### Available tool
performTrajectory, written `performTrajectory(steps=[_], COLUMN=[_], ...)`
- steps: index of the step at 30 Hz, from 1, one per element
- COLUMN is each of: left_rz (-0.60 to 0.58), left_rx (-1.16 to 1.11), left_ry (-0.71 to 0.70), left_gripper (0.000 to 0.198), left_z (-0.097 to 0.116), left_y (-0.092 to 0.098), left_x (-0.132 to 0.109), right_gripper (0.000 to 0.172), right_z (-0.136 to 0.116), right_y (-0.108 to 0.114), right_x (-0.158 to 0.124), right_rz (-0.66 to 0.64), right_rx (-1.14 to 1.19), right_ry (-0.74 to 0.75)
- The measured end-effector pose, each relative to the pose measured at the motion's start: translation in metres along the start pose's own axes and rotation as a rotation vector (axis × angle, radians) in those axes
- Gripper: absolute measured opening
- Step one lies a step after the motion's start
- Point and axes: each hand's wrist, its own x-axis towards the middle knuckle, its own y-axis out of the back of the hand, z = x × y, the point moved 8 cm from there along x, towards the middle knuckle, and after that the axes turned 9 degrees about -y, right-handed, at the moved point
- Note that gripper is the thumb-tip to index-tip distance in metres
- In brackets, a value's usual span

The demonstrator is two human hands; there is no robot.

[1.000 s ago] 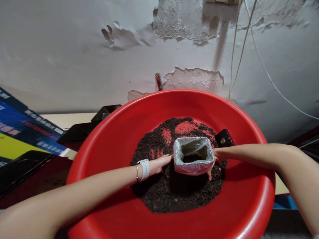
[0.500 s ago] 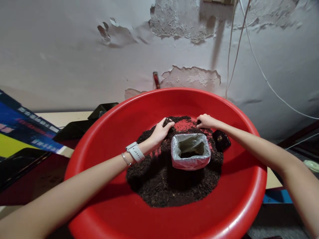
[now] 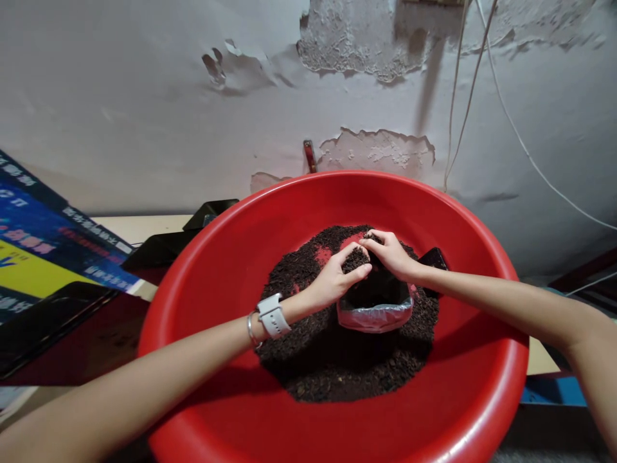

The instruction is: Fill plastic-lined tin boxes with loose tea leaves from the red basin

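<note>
My left hand (image 3: pixel 334 278), with a white watch (image 3: pixel 273 316) and a bracelet at the wrist, is cupped around a clump of dark potting soil (image 3: pixel 355 258). Close beside it, fingertips nearly meeting, my right hand (image 3: pixel 393 256) is curled over more of the crumbly soil. Both are above a squarish container lined with a clear plastic bag (image 3: pixel 376 319); they cover its far rim. The container stands amid loose soil (image 3: pixel 294 273) in a big red basin (image 3: pixel 193 308). A small black object (image 3: pixel 435 258) lies in the basin, partly behind my right forearm.
Behind the basin rises a wall (image 3: pixel 270 116) with peeling plaster, and white cords (image 3: pixel 460 96) hang on its right side. Black trays (image 3: pixel 157 251) and a blue and yellow printed board (image 3: pixel 58 241) are at left. Underneath is a pale tabletop (image 3: pixel 540 357).
Both hands have come together from either side of the basin's far part to over the lined container, carrying soil. The view has shifted slightly left.
</note>
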Motion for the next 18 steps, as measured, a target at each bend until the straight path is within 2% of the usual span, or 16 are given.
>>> performTrajectory(steps=[8,18], left_rz=[-0.162,-0.183], left_rx=[0.167,0.166], left_ry=[-0.089,-0.088], left_gripper=[0.018,0.017], left_z=[0.005,0.005], left_y=[-0.011,-0.013], left_x=[-0.006,-0.007], right_gripper=[0.024,0.025], right_z=[0.001,-0.001], right_y=[-0.003,-0.003], right_x=[0.000,0.001], right_rz=[-0.041,-0.044], right_rx=[-0.031,-0.050], right_ry=[0.003,0.014])
